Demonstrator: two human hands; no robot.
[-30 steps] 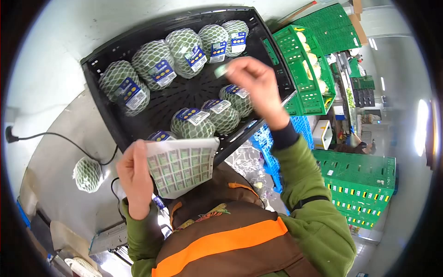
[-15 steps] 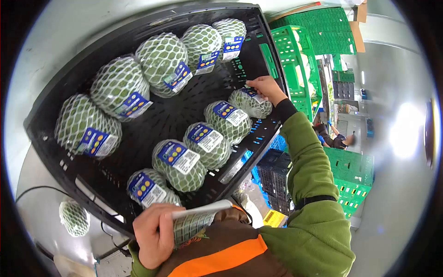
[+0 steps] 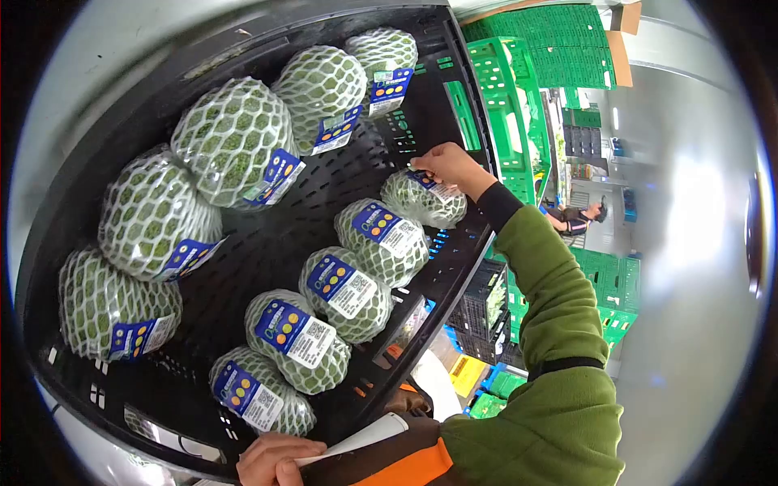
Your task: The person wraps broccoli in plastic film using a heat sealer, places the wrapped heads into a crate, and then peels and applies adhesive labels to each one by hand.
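Observation:
A black crate (image 3: 267, 251) holds two rows of broccoli heads in white foam nets and clear wrap, each with a blue-and-white label. My right hand (image 3: 450, 168) is closed in a pinch over the broccoli at the right end of the near row (image 3: 423, 199), a small whitish sticker (image 3: 414, 164) at its fingertips. At the crate's near edge, my left hand (image 3: 279, 460) grips a white sheet (image 3: 356, 438), seen almost edge-on. Several far-row broccoli heads (image 3: 235, 142) show a small pale-green sticker on the blue label.
Beyond the crate's right side stands a green crate (image 3: 509, 113) with pale produce, with stacked green crates (image 3: 559, 49) behind it. Black crates (image 3: 484, 312) and a yellow sign (image 3: 468, 375) are lower down. Another person (image 3: 577, 219) stands in the background at right.
My view has shifted nearer the crate, so its contents appear larger and lower left. My right hand stays at the same broccoli, and my left hand still grips the sheet, now lower in view.

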